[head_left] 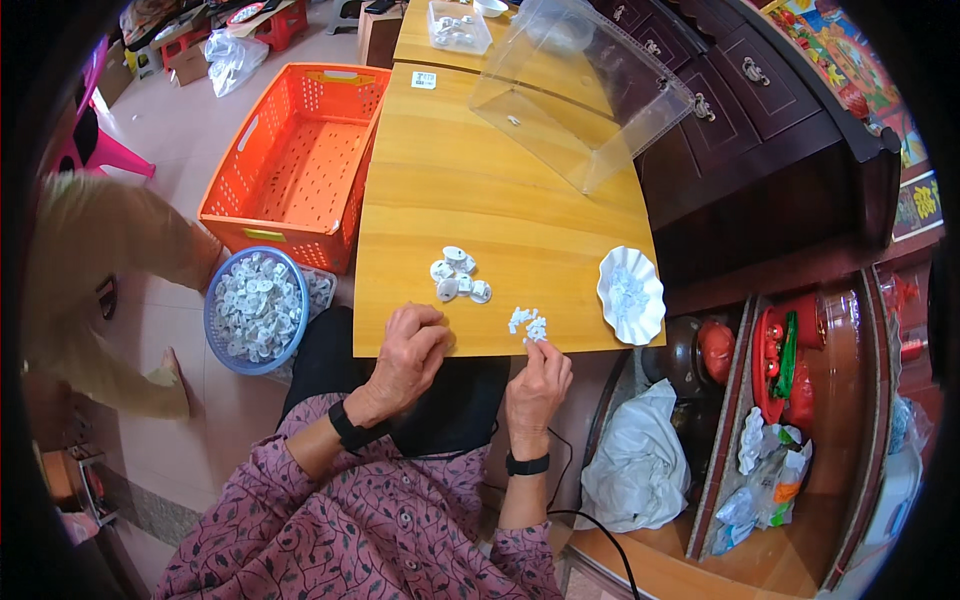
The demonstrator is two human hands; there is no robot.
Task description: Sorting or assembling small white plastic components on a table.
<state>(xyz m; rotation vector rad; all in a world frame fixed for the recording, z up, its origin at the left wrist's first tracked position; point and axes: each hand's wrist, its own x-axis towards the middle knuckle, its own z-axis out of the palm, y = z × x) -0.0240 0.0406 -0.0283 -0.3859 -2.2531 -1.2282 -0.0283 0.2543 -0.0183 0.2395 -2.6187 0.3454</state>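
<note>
My left hand (410, 352) rests curled at the near edge of a light wooden table (470, 190), fingers closed; whether it holds a part is hidden. My right hand (536, 388) pinches at a small pile of tiny white pieces (527, 322) by the table's front edge. A cluster of several round white plastic parts (458, 275) lies just beyond my left hand. To the right, a white scalloped dish (630, 294) holds small clear pieces.
A blue basket (256, 308) full of white parts sits on the floor at left, beside an orange crate (295, 165). A clear plastic cover (580, 90) and a tray of parts (458, 28) are farther back. Another person (100, 270) bends at left. Dark cabinet on the right.
</note>
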